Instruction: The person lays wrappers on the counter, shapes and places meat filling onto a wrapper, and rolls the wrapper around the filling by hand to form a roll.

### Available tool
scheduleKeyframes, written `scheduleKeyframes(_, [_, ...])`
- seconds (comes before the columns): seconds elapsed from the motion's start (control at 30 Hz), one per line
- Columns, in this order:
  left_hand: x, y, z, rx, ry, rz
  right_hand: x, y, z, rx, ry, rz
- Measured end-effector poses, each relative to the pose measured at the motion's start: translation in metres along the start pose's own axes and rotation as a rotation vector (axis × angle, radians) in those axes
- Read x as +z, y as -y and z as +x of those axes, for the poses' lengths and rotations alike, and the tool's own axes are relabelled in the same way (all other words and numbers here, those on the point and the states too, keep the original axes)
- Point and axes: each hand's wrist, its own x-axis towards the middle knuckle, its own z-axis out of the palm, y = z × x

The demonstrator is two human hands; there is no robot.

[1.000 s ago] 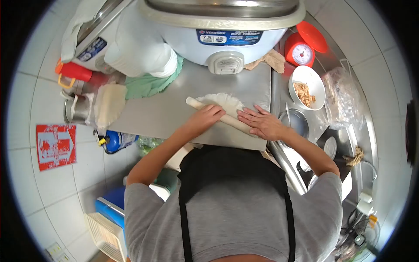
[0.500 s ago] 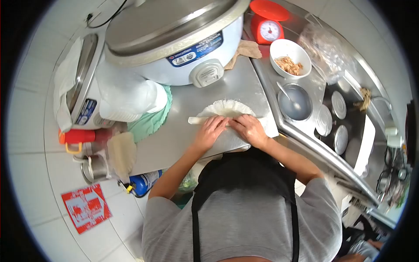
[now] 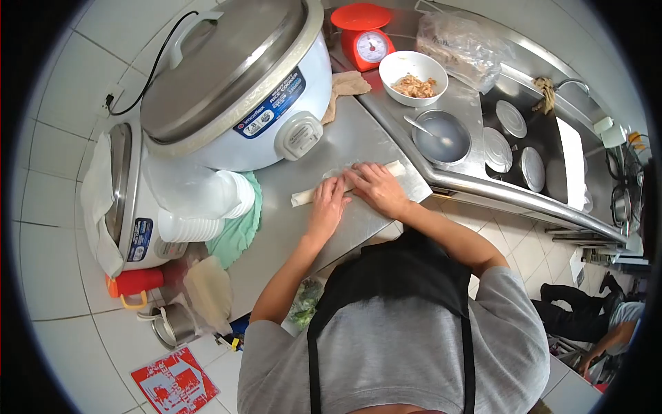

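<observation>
A pale, thin wrapper (image 3: 302,199) is rolled into a long narrow tube on the steel table, both ends sticking out past my hands. My left hand (image 3: 328,205) presses its fingers over the middle of the roll. Close beside it, my right hand (image 3: 376,187) curls over the roll's right half, the two hands nearly touching at the fingertips. A small bit of thin wrapper shows beyond the fingers; whatever lies inside the roll is hidden.
A large rice cooker (image 3: 297,137) stands behind. Stacked plastic tubs (image 3: 236,195) rest on a green cloth (image 3: 238,241) at left. Rightward are a bowl of shredded filling (image 3: 414,63), a pot with a spoon (image 3: 441,138), a red scale (image 3: 372,47) and a sink (image 3: 545,124). Another person (image 3: 586,314) is at far right.
My hands have rolled the wrapper away from me; its broad round sheet is now mostly wound up. The camera view has turned, shifting the surroundings.
</observation>
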Motion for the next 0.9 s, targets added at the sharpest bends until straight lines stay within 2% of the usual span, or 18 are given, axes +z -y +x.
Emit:
scheduleKeyframes(0.07, [0.002,0.008,0.007,-0.033,0.06,-0.024,0.006,-0.006,-0.004,-0.044,0.058,0.077])
scheduleKeyframes(0.13, [-0.001,0.013,0.014,-0.061,0.138,-0.058,0.014,-0.01,-0.002,0.003,0.117,0.114])
scheduleKeyframes(0.27, [-0.004,0.006,0.014,0.02,0.01,0.038,0.013,-0.023,0.015,0.079,0.204,0.087])
scheduleKeyframes(0.37, [0.006,0.019,0.022,-0.009,0.02,0.014,0.008,-0.019,0.025,-0.009,-0.061,0.018])
scheduleKeyframes(0.47, [0.005,0.03,0.033,-0.059,0.07,-0.03,0.024,-0.036,0.019,-0.089,0.049,0.146])
scheduleKeyframes(0.57, [-0.006,0.038,0.039,-0.014,0.0,0.008,0.036,-0.057,0.033,0.008,0.199,0.217])
scheduleKeyframes(0.67, [-0.003,0.054,0.035,-0.024,0.084,0.002,0.031,-0.064,0.051,0.094,0.332,0.231])
scheduleKeyframes(0.8, [-0.003,0.059,0.046,0.033,0.113,0.051,0.026,-0.059,0.038,-0.166,0.161,-0.015])
scheduleKeyframes(0.9, [-0.008,0.055,0.045,0.072,0.167,0.078,0.025,-0.06,0.033,-0.216,0.164,-0.08])
